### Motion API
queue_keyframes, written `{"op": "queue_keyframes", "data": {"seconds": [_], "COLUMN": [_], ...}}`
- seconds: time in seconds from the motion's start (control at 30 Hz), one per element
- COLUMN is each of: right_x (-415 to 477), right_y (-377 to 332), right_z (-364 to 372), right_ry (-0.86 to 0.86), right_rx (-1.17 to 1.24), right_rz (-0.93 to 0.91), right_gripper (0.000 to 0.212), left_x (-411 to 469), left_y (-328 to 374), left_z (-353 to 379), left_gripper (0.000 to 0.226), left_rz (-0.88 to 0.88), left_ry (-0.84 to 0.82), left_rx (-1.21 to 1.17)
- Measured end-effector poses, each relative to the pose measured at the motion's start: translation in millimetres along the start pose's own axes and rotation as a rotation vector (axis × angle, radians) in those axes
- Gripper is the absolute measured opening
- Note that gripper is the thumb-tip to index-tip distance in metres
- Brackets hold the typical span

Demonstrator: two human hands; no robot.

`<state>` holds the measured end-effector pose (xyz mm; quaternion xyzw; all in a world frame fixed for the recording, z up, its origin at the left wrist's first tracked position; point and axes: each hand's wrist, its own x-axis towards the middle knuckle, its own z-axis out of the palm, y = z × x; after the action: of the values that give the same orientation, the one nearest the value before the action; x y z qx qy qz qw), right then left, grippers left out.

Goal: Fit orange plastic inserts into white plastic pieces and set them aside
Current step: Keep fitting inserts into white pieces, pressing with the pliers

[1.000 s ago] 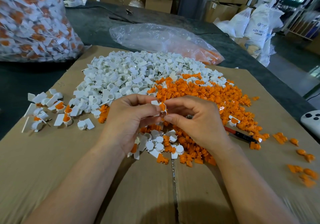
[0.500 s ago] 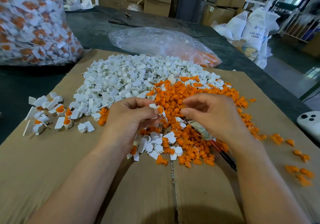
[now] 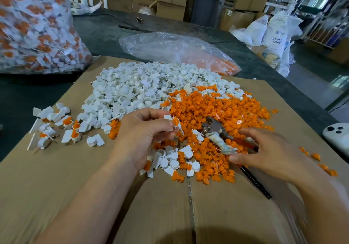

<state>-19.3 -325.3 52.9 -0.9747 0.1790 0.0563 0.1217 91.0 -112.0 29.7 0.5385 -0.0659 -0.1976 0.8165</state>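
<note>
While the white piece point(image 3: 168, 118) with its orange insert point(image 3: 175, 121) sits pinched in your left hand point(image 3: 145, 136) above the cardboard point(image 3: 56, 187), your right hand point(image 3: 268, 155) hangs spread and loose over the pliers point(image 3: 215, 130), gripping nothing. Only a handful of fitted pieces point(image 3: 70, 128) lie aside at your left; a big white pile point(image 3: 136, 87) and orange pile point(image 3: 217, 108) wait, so most work looks ahead

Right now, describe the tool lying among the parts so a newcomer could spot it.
Find the cardboard sheet with its orange pile. On the pile's near right side lies a pair of pliers. It is the only metal thing there, one handle wrapped in dirty cloth.
</note>
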Motion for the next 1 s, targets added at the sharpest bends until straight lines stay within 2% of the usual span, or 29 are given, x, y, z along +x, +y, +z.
{"op": "queue_keyframes", "data": {"seconds": [0.07, 0.17, 0.33, 0.43, 0.53, 0.7, 0.87, 1.0], "right_x": [-2.9, -4.5, -2.2, 0.8, 2.2, 3.9, -3.1, -4.6], "right_y": [0.8, 3.8, 7.3, 6.1, 3.4, 4.4, 0.8, -3.1], "right_z": [2.0, 7.3, 10.5, 9.4, 6.8, -0.3, -7.7, -7.4], "right_ry": [-0.062, -0.117, -0.078, -0.038, 0.031, 0.153, 0.216, 0.323], "right_rx": [-0.024, -0.061, -0.086, -0.094, -0.058, -0.064, -0.021, 0.0], "right_rz": [0.004, 0.004, 0.007, 0.016, 0.022, 0.059, 0.042, -0.057], "right_gripper": [0.117, 0.116, 0.109, 0.096, 0.066, 0.075, 0.066, 0.028], "left_x": [0.3, 0.6, 1.1, 0.9, 0.8, 1.6, 1.7, 2.3], "left_y": [-0.3, -0.8, -0.7, -0.6, -0.4, -1.0, -1.4, -2.7], "left_z": [-0.2, -0.4, -1.6, -1.9, -2.1, -2.6, -2.5, -2.6], "left_gripper": [0.019, 0.019, 0.019, 0.019, 0.019, 0.018, 0.019, 0.019], "left_rz": [0.001, 0.002, 0.005, 0.007, 0.005, 0.003, 0.01, 0.025], "left_ry": [-0.002, -0.003, -0.002, -0.004, -0.001, 0.008, -0.001, -0.012], "left_rx": [-0.003, -0.006, -0.011, -0.017, -0.034, -0.026, -0.027, -0.042]}}
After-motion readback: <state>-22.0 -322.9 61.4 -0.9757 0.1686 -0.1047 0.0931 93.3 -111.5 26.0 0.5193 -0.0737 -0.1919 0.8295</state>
